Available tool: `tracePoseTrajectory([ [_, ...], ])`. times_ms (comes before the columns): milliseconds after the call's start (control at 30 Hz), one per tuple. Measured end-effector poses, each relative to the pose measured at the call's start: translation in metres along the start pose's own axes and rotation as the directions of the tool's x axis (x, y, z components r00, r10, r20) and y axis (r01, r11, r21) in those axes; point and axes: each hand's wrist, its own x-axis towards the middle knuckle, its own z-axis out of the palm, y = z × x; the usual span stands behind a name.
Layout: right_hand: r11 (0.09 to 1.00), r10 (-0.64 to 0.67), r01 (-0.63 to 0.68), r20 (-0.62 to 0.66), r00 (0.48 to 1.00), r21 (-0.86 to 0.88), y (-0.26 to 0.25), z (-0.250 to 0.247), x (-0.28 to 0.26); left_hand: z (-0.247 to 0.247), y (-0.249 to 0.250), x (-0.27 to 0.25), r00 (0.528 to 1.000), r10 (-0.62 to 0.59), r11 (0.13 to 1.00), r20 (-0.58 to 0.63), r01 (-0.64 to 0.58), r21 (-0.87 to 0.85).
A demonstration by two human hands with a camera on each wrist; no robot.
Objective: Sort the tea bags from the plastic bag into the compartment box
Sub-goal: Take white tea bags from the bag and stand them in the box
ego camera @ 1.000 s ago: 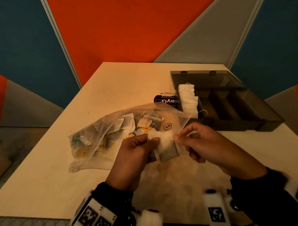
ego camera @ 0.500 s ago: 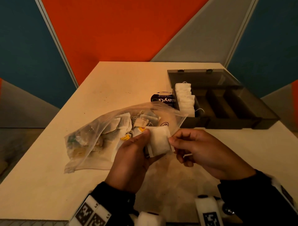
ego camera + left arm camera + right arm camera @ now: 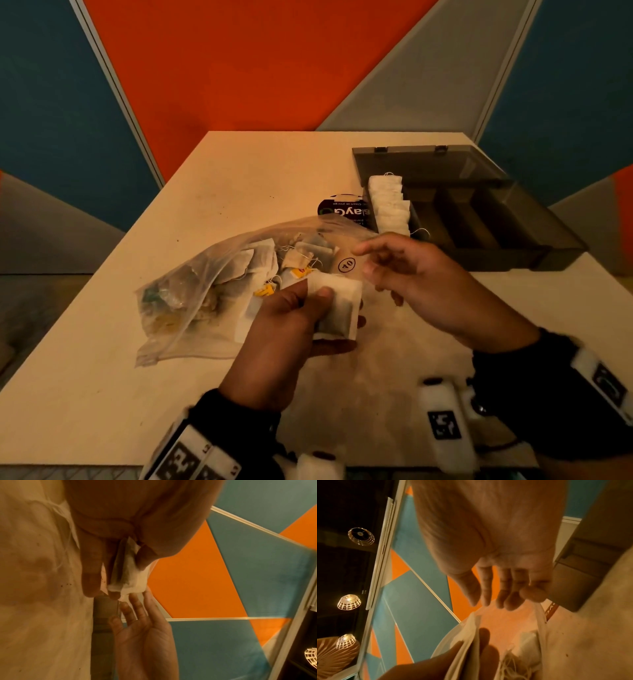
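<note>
One tea bag [image 3: 337, 306] is out of the stock and it sits in the left hand [image 3: 286, 337], thumb clamped across its face, other fingers [image 3: 91, 573] curled behind it. Far left on the surface [image 3: 102, 359] lies the plastic bag [image 3: 191, 291], with more tea bags in it, its mouth opening toward the hands. Moving right, the held sachet stands roughly upright, its long axis running near to far, just in front of that mouth. Next comes the right hand [image 3: 421, 284], fingers [image 3: 503, 588] spread loose, holding nothing, just beside the sachet's right edge but apart from it. Further right and farther back sits the compartment box [image 3: 534, 253], lid up, its leftmost slot lined with white bags [image 3: 390, 202]. So the target lies right and away, and the empty right hand looks nearer to it than the left.
</note>
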Motion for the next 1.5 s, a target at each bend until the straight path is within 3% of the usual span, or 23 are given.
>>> tracePoseTrajectory([
  [67,0.994,-0.039,0.057,0.184,0.982,-0.092,-0.005,-0.006,0.005,0.002,0.002,-0.002,0.999,-0.006,0.998,0.039,0.004,0.059],
  [133,0.983,-0.071,0.115,0.283,0.957,-0.143,-0.007,-0.008,0.009,0.003,0.004,-0.003,0.998,-0.004,0.996,0.063,-0.002,0.093],
  [233,0.984,-0.113,0.144,0.255,0.96,-0.106,-0.007,-0.01,0.016,0.0,0.006,-0.004,0.998,-0.004,0.992,0.061,-0.003,0.122],
  [400,0.981,-0.034,0.06,0.14,0.99,-0.187,-0.003,-0.027,0.022,-0.004,0.009,-0.005,1.0,0.017,0.991,0.025,-0.02,0.132],
  [600,0.968,0.008,0.025,0.13,0.992,-0.25,-0.005,-0.047,0.022,-0.003,0.016,-0.004,1.0,-0.008,0.996,-0.001,0.008,0.086],
  [767,0.963,0.006,0.08,0.316,0.949,-0.257,-0.019,-0.029,0.01,0.008,0.014,-0.005,0.997,-0.019,0.98,0.069,0.005,0.199],
  [1067,0.923,0.022,0.147,0.43,0.902,-0.354,-0.031,-0.028,0.013,0.019,0.014,-0.004,0.999,-0.01,0.954,0.05,-0.005,0.301],
  [1200,0.858,0.017,0.156,0.331,0.943,-0.489,-0.048,-0.062,0.023,0.015,0.021,-0.005,0.999,0.011,0.959,0.032,-0.019,0.284],
  [1300,0.822,-0.007,0.111,0.185,0.983,-0.559,-0.059,-0.103,0.04,0.008,0.025,-0.005,0.997,0.036,0.973,-0.065,-0.02,0.229],
  [1500,0.743,0.002,0.021,0.032,0.999,-0.669,-0.058,-0.161,0.097,-0.005,0.032,-0.005,0.968,0.072,0.994,-0.241,-0.049,0.099],
])
